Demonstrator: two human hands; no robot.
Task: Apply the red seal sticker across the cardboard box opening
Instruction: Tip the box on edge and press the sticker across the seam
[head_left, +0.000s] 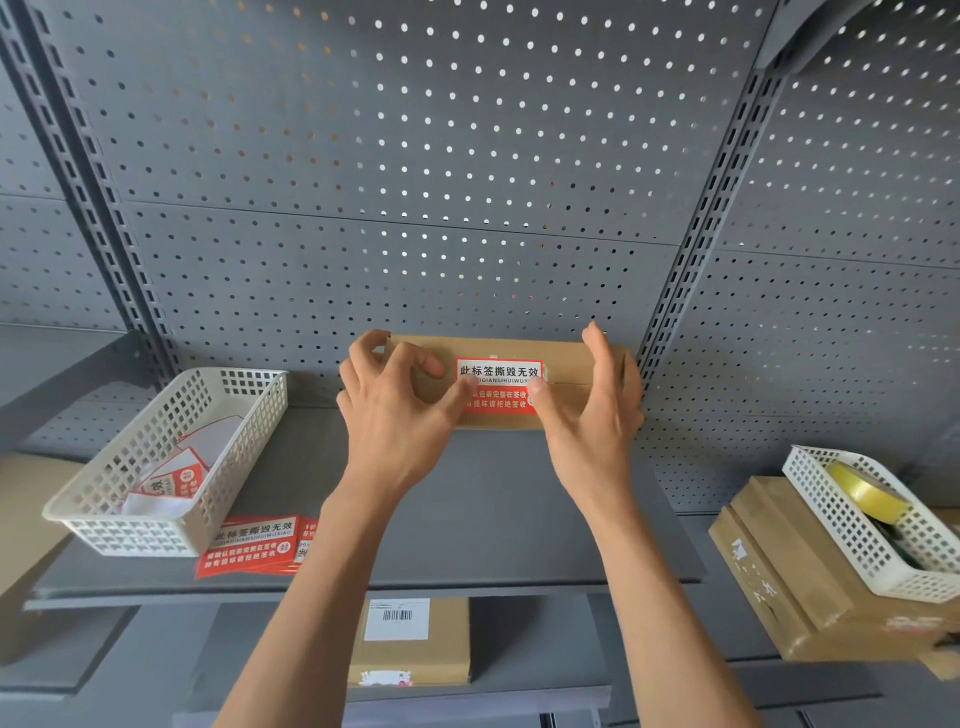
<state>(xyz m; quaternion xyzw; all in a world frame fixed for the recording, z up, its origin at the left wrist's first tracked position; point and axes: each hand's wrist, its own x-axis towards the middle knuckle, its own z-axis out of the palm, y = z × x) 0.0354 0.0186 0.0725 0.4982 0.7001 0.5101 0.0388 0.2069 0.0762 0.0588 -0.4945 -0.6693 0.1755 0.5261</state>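
A flat cardboard box (563, 358) stands on the grey shelf against the pegboard. A red and white seal sticker (498, 387) lies across the box's seam on its front face. My left hand (395, 410) is at the box's left end, its thumb pressing the sticker's left edge, the fingers curled apart. My right hand (592, 405) is at the box's right part, thumb on the sticker's right edge and fingers raised along the box. The box's left end is hidden behind my left hand.
A white basket (171, 457) with sticker backings stands at the left, a stack of red stickers (249, 545) beside it. At the right, a white basket with a yellow tape roll (865, 491) rests on cardboard boxes (779, 566). A labelled box (410, 642) lies on the lower shelf.
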